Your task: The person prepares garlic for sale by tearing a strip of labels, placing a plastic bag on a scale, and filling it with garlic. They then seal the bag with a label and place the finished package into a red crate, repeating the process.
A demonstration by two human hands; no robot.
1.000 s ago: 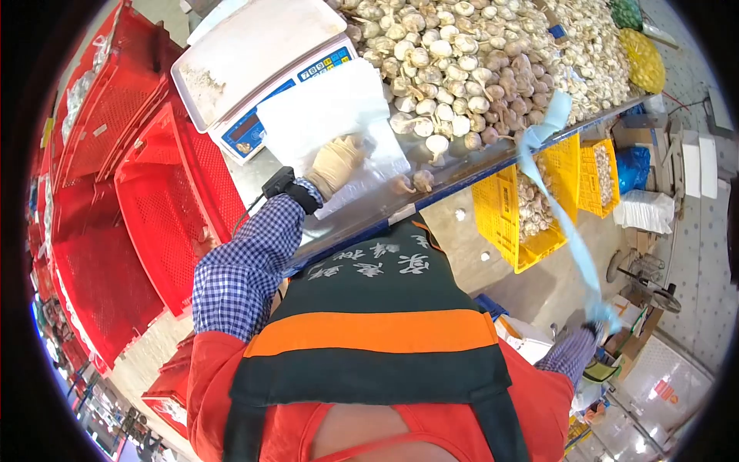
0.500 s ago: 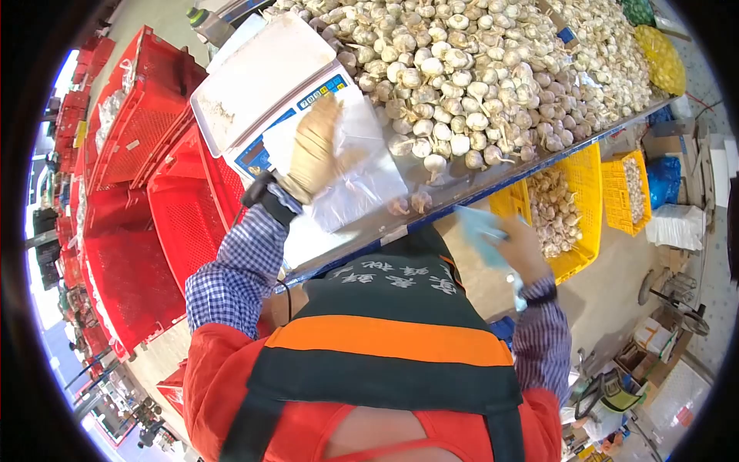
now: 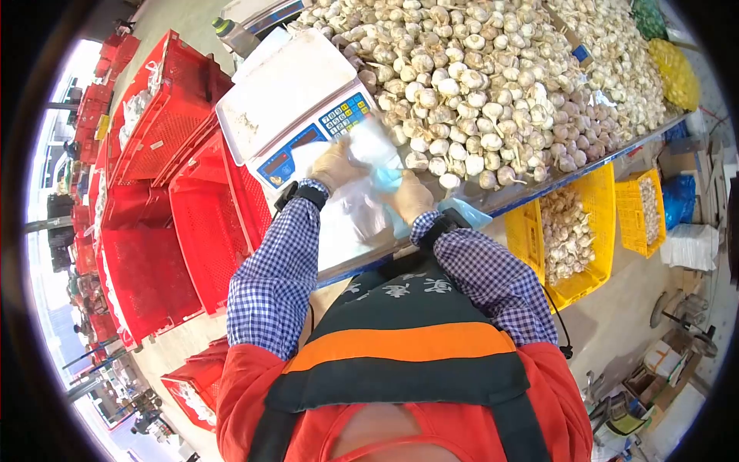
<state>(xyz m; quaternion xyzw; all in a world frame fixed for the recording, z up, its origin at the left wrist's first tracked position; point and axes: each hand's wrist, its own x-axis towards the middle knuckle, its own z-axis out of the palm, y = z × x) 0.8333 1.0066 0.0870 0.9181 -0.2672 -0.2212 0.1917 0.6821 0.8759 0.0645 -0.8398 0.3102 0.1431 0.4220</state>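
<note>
My left hand (image 3: 332, 165), in a tan glove, is closed on the top of a clear plastic bag (image 3: 362, 212) just below the scale's keypad; its fingertips are blurred. Close by on the right, my right hand (image 3: 412, 196) is closed on a thin light blue sheet (image 3: 465, 212), cloth or plastic, which shows on both sides of the hand. The two hands are nearly together over the table edge. Behind them stands a white digital scale (image 3: 289, 77) with a blue keypad panel. Many garlic bulbs (image 3: 477, 100) lie heaped beyond my right hand.
Red crates (image 3: 208, 223) stand to the left. A yellow crate (image 3: 600, 231) holding garlic sits on the floor at the right, beside a smaller yellow crate (image 3: 630, 208). A bottle (image 3: 237, 37) is behind the scale. The table's blue edge (image 3: 539, 189) runs up to the right.
My right hand has come from beside the yellow crate up and left to the bag, bringing the light blue sheet. My left hand stays at the bag. The view has shifted slightly.
</note>
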